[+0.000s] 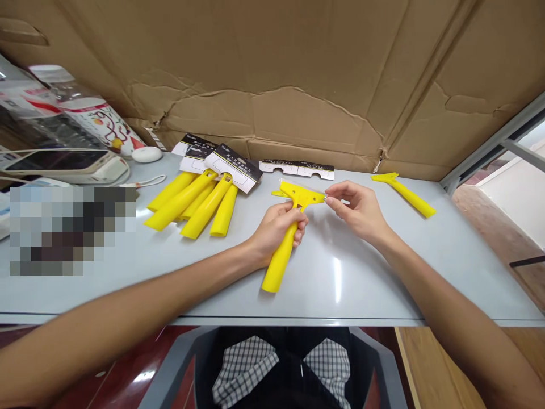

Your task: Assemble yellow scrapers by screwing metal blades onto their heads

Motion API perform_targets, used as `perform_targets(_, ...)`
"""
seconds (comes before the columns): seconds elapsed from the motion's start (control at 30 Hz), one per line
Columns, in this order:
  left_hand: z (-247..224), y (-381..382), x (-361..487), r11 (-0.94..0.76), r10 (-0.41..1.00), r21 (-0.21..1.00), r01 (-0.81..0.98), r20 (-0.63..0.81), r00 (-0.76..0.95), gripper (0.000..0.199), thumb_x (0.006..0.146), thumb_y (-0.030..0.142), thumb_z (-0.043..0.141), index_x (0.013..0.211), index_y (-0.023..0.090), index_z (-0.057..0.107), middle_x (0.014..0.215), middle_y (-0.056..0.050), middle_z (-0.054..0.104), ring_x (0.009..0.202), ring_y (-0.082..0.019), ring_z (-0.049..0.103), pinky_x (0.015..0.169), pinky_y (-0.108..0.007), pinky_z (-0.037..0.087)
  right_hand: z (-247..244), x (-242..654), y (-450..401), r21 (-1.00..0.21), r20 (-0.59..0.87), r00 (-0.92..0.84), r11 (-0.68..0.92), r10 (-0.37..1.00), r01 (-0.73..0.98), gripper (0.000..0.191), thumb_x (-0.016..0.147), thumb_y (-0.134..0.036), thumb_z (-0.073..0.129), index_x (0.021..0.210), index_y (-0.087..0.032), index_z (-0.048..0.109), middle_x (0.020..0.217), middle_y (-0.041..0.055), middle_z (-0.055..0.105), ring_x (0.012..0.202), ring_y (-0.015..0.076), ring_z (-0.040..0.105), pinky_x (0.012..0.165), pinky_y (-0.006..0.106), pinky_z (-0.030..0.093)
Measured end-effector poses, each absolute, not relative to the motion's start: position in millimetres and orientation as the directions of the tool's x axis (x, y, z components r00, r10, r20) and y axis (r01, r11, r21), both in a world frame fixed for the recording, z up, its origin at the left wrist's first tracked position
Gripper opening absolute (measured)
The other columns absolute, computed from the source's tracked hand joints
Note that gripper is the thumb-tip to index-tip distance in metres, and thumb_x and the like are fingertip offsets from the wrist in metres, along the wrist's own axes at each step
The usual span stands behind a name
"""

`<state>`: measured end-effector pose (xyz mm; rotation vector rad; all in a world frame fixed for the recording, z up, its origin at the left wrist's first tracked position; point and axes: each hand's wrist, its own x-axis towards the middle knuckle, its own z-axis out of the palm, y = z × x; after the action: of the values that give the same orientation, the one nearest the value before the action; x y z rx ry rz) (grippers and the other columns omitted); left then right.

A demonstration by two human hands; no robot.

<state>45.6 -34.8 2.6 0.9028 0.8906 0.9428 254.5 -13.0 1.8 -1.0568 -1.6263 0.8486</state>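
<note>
My left hand [284,227] is wrapped round the neck of a yellow scraper [279,261], its wide head up and its handle pointing down toward the table edge. At the right end of that head, my right hand [357,209] pinches with thumb and forefinger; a tiny shiny bit shows at the fingertips, too small to name. Another yellow piece peeks out behind the head on the left. Several yellow scrapers [204,210] with black and white cards [234,167] lie in a pile left of my hands. One more yellow scraper [411,196] lies to the right.
Flat black and white cards [298,169] lie at the back against a cardboard sheet [315,74]. At the left are plastic bottles [93,113], a phone [63,162], a white oval object [147,154] and a cable. A metal frame [494,142] stands at the right.
</note>
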Motion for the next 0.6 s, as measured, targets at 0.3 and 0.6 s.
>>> perform_targets(0.3, -1.6, -39.7, 46.0, 0.25, 0.927, 0.948, -0.199, -0.176, 0.331, 0.017, 0.072, 0.025, 0.074, 0.071, 0.017, 0.058, 0.059, 0.003, 0.057, 0.042, -0.008, 0.05, 0.039, -0.02, 0.039, -4.3, 249.3, -15.2, -0.893, 0.354, -0.136, 0.378, 0.925, 0.246, 0.03, 0.084, -0.045, 0.083, 0.098, -0.022, 0.071, 0.096, 0.005, 0.075, 0.089, 0.0198, 0.073, 0.071, 0.032, 0.058)
perform_targets(0.6, 0.6, -41.9, 48.6, 0.258, 0.922, 0.954, -0.155, -0.195, 0.334, 0.022, 0.07, 0.027, 0.077, 0.069, 0.019, 0.057, 0.052, 0.003, 0.055, 0.04, -0.009, 0.048, 0.039, -0.022, 0.038, -4.9, 248.7, -18.6, -0.766, 0.457, -0.191, 0.493, 0.869, 0.412, 0.012, 0.092, -0.032, 0.072, 0.101, -0.023, 0.07, 0.093, 0.0038, 0.075, 0.082, 0.0183, 0.069, 0.068, 0.033, 0.056)
